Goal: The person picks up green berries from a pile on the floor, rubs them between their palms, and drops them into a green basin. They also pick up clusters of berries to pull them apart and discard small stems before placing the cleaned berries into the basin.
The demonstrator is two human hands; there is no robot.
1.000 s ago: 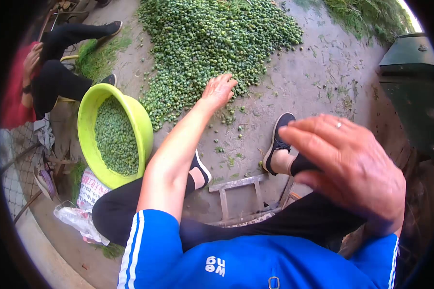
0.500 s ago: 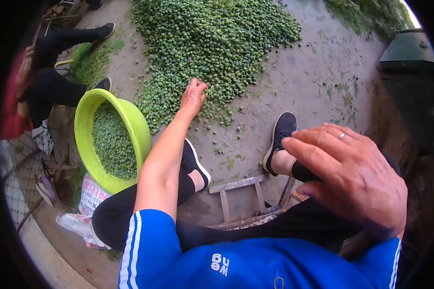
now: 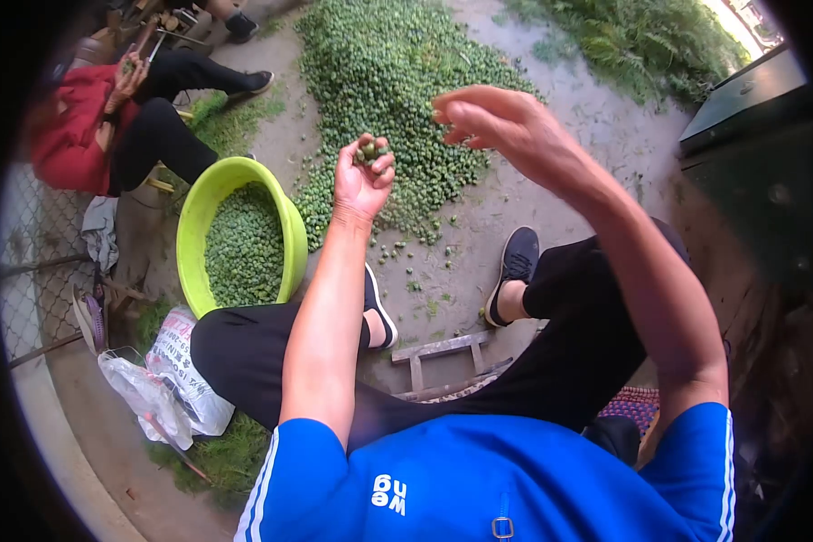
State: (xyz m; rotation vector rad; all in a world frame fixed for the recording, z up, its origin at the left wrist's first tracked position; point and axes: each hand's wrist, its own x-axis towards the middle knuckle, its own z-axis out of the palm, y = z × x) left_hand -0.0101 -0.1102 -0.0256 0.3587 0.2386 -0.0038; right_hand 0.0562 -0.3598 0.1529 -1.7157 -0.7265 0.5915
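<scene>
My left hand (image 3: 363, 181) is turned palm up above the near edge of a large pile of small green round fruits (image 3: 379, 63), its fingers curled around several of the green fruits (image 3: 369, 155). My right hand (image 3: 501, 122) hangs over the right side of the pile, fingers stretched forward and bent slightly down, with nothing seen in it. To the left of my left forearm stands a lime green tub (image 3: 296, 239), partly filled with the same green fruits (image 3: 244, 248).
A person in a red top (image 3: 77, 126) sits at the upper left. White plastic bags (image 3: 190, 375) lie beside my left knee. A wooden frame (image 3: 443, 350) is between my feet. Green foliage (image 3: 641, 41) and a dark green box (image 3: 745, 99) are at the upper right.
My left hand has lifted from the pile and turned palm up with fruits in it. My right hand has moved forward and left, over the pile. The view has shifted, showing more of the other person.
</scene>
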